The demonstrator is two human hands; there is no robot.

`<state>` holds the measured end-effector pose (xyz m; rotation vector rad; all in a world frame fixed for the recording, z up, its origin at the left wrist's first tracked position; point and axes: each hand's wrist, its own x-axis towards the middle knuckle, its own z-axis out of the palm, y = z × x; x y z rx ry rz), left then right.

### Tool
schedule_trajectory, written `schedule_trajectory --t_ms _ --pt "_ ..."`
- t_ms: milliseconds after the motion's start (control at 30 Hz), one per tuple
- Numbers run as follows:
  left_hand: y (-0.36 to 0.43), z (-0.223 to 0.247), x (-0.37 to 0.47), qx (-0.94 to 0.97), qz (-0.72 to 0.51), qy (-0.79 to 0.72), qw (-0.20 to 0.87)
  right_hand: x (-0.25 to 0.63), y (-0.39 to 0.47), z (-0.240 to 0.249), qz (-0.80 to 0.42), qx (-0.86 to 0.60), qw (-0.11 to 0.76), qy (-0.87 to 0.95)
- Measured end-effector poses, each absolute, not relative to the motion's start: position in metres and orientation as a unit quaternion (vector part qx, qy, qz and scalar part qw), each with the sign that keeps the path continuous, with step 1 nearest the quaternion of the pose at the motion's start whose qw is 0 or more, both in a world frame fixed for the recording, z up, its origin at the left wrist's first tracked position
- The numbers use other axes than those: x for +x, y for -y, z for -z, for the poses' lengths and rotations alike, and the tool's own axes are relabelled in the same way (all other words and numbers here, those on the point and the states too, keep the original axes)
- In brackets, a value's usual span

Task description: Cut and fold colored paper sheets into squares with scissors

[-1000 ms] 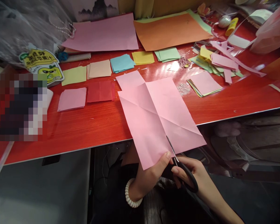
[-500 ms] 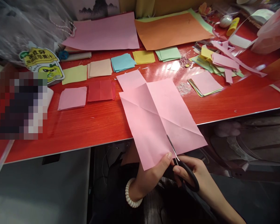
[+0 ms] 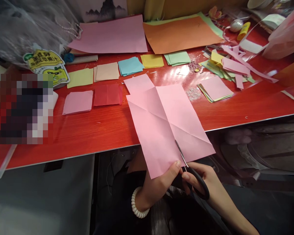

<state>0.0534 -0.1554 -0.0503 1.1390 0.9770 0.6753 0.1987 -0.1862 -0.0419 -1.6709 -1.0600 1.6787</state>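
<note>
A creased pink sheet [image 3: 154, 130] is held out over the table's front edge, its far part above the red tabletop. My left hand [image 3: 165, 178] pinches its near edge with the thumb on top; a white coiled band is round the wrist. My right hand [image 3: 201, 178] is wrapped round the black handles of the scissors [image 3: 182, 153]. One blade lies over the sheet along the lengthwise crease, close to my left thumb; the other blade is hidden beneath the paper. Another pink piece [image 3: 139, 84] lies on the table just beyond the sheet.
Stacks of small coloured squares [image 3: 130, 66] line the red table [image 3: 80, 133]. Large purple [image 3: 112, 37] and orange sheets [image 3: 181, 34] lie behind. Paper scraps [image 3: 231, 63], a pink-topped stack [image 3: 215, 88] and a yellow tube [image 3: 243, 31] are at the right.
The view has shifted slightly, so the table items at the left appear a little further right. The sheet's right corner has moved slightly left. Both hands keep their holds.
</note>
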Motion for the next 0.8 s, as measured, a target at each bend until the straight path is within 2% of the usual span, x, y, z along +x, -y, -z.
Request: schedule_trajectory --t_ms 200,600,800 --pt "0.1559 0.0515 0.0547 0.461 -0.288 -0.382 0.748 0.1976 0.1846 0.0409 -0.616 -0.621 0.27 0.403" --pt "0.1563 0.0523 0.054 0.432 -0.277 -0.38 0.77 0.2003 0.1834 0.0402 -0.612 -0.634 0.249 0.402" --pt "0.1565 0.0538 0.0547 0.44 -0.291 -0.404 0.747 0.1998 0.1824 0.0392 -0.597 -0.638 0.237 0.425"
